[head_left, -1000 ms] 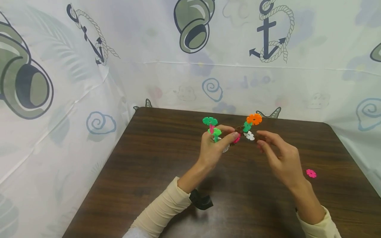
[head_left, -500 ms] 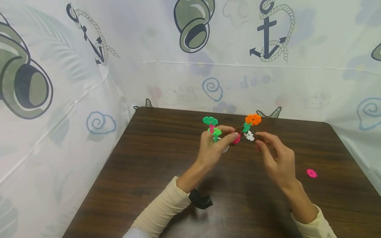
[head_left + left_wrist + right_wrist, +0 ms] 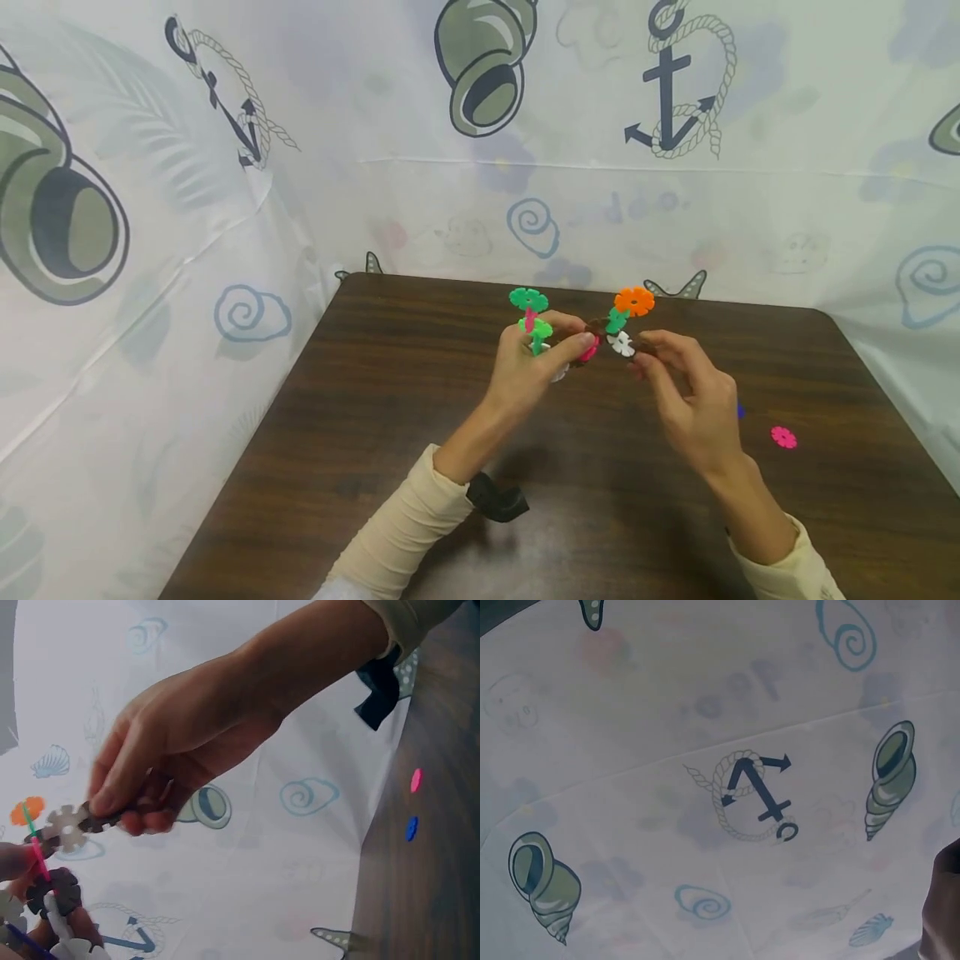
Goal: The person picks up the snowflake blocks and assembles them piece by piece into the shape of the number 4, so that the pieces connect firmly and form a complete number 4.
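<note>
My left hand (image 3: 521, 371) grips a built-up piece of interlocking flower-shaped plastic discs over the table. On its left part stand a green disc (image 3: 528, 299) and a light green disc (image 3: 536, 328). An orange disc (image 3: 634, 302) tops the right part, above a white disc (image 3: 621, 343). Thumb and fingers of my right hand (image 3: 697, 404) pinch a brown disc (image 3: 100, 820) at the white disc's edge, as the left wrist view shows. A pink disc (image 3: 588, 348) sits by the left thumb. The left fingers hide part of the build.
A loose pink disc (image 3: 783, 437) lies on the dark wooden table (image 3: 360, 400), right of my right hand. Beside it, a blue disc (image 3: 412, 828) shows in the left wrist view. A black strap (image 3: 497, 498) hangs at my left wrist. Patterned cloth (image 3: 420, 208) surrounds the table.
My right hand has shifted left with the brown disc, up against the white one. The loose blue disc has come into sight behind that hand. The left hand keeps its grip.
</note>
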A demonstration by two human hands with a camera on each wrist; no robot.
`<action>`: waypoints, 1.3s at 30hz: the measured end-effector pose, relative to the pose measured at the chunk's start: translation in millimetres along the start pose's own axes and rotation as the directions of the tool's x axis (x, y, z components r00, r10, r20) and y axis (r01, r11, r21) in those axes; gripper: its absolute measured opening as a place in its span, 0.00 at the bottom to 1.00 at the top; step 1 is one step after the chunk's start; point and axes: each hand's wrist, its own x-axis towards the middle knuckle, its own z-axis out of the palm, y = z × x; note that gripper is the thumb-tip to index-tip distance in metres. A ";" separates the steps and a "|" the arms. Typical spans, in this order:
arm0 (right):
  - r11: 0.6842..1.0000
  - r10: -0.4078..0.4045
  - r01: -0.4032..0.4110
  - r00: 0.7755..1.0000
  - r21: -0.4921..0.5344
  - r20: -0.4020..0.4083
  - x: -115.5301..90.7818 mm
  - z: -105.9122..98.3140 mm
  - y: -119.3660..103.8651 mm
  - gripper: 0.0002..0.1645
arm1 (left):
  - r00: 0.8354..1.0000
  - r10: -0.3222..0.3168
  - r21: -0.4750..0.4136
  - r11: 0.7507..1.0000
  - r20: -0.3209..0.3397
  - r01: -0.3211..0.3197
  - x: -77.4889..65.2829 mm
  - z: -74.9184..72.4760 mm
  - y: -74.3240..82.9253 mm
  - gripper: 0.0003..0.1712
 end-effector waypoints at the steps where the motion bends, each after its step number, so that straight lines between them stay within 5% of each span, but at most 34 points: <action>1: 1.000 0.010 -0.010 1.000 -0.011 0.011 -0.7 -1.5 0.1 0.23 | 1.000 -0.006 0.003 1.000 0.018 0.006 0.6 -0.8 0.8 0.08; 7: 0.994 0.110 -0.105 0.984 -0.045 0.143 -6.5 -6.5 2.4 0.15 | 0.991 -0.082 0.073 0.994 0.104 0.075 4.2 -8.1 4.2 0.08; 11: 0.986 0.159 -0.146 0.967 -0.076 0.201 -11.2 -7.3 5.5 0.13 | 0.970 -0.158 0.200 0.972 0.185 0.121 13.5 -12.8 7.9 0.09; 18: 0.950 0.282 -0.308 0.922 0.061 0.264 -18.8 0.4 10.1 0.09 | 0.895 -0.302 0.423 0.894 0.329 0.147 42.0 -15.8 21.3 0.06; 23: 0.861 0.359 -0.438 0.883 0.257 0.304 -21.9 13.3 17.3 0.09 | 0.827 -0.381 0.567 0.818 0.414 0.093 65.2 -15.1 36.6 0.07; 26: 0.806 0.396 -0.492 0.862 0.329 0.317 -24.2 21.0 20.2 0.12 | 0.772 -0.434 0.624 0.779 0.465 0.062 76.3 -13.8 45.3 0.12; 29: 0.745 0.449 -0.550 0.832 0.378 0.326 -26.7 27.1 21.0 0.14 | 0.736 -0.465 0.688 0.726 0.492 -0.001 83.6 -11.9 53.4 0.20; 33: 0.699 0.487 -0.579 0.815 0.421 0.313 -27.5 30.7 20.6 0.15 | 0.729 -0.464 0.716 0.696 0.504 -0.052 88.9 -8.7 62.3 0.25; 39: 0.706 0.483 -0.559 0.829 0.435 0.280 -24.4 28.4 21.0 0.14 | 0.737 -0.437 0.707 0.703 0.516 -0.078 92.3 -5.1 70.6 0.29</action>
